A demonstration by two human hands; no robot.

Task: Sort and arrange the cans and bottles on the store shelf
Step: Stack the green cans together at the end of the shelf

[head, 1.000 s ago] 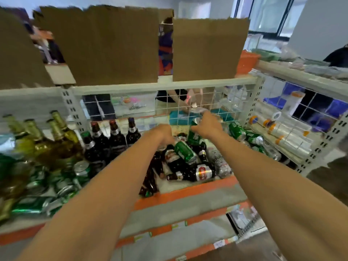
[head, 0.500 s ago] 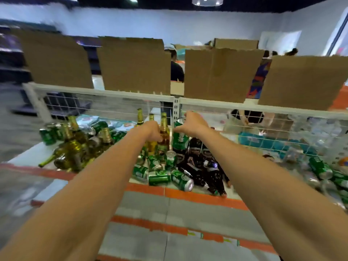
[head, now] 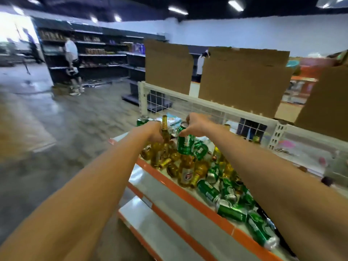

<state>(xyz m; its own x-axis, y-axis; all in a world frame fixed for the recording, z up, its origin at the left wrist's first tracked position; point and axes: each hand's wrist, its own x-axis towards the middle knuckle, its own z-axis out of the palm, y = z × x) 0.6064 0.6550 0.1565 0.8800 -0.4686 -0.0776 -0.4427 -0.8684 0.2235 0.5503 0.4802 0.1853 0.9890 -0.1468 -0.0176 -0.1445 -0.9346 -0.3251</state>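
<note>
My right hand (head: 195, 124) grips a green can (head: 185, 144) by its top and holds it upright above a heap of yellow glass bottles (head: 185, 169). My left hand (head: 153, 131) is curled beside an upright yellow bottle (head: 165, 132) with a gold neck; whether it holds anything is hidden behind the hand. Several green cans (head: 231, 200) lie tumbled on the store shelf (head: 180, 193), which has an orange front edge. More green cans (head: 142, 121) stand at the shelf's far left end.
A white wire-mesh back panel (head: 197, 108) closes the shelf behind, with brown cardboard sheets (head: 243, 80) standing above it. Lower shelf tiers (head: 150, 219) step out below. Open floor lies to the left; a person (head: 72, 61) stands by dark shelving (head: 98, 53) far off.
The view swung left along the shelf, from the dark bottles to the yellow bottles at its left end. My right hand carried the green can along; my left hand moved with it.
</note>
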